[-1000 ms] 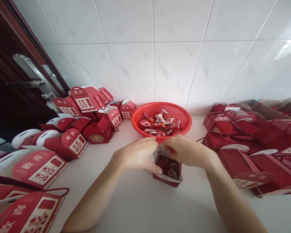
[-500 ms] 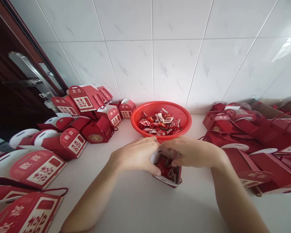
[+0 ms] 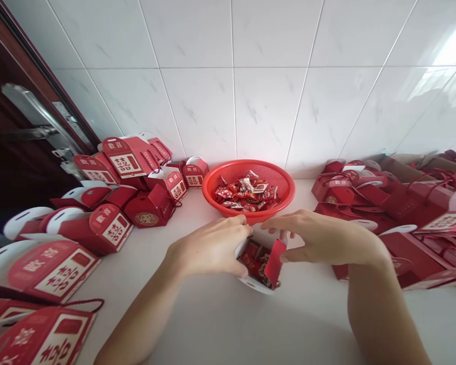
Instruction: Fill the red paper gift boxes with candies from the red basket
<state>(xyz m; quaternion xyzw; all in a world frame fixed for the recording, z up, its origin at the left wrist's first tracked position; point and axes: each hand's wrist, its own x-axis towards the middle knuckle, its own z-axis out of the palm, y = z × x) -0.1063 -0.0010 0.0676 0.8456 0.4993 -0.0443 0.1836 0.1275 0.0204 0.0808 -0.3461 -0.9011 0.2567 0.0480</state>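
A small open gift box (image 3: pixel 264 289) of red card with a white inside stands on the counter in front of me. Wrapped sweets (image 3: pixel 253 257) in red and brown wrappers lie in it. My left hand (image 3: pixel 209 248) grips the box's left wall, thumb toward the near edge and fingers behind. On the other side, my right hand (image 3: pixel 319 238) has its thumb and fingers closed on a raised red flap (image 3: pixel 275 262) of the box. Just behind stands a red plastic basket (image 3: pixel 247 216) holding a heap of wrapped sweets (image 3: pixel 247 192).
Several closed red gift boxes (image 3: pixel 116 230) are lined up and stacked on the left. More boxes (image 3: pixel 421 251) crowd the right side. A tiled wall (image 3: pixel 197 101) rises behind, and a dark door with a metal handle (image 3: pixel 41 109) stands at the left.
My right hand has come out of the box and moved to its right side, where a red flap now stands over part of the sweets. The left hand stays on the box.
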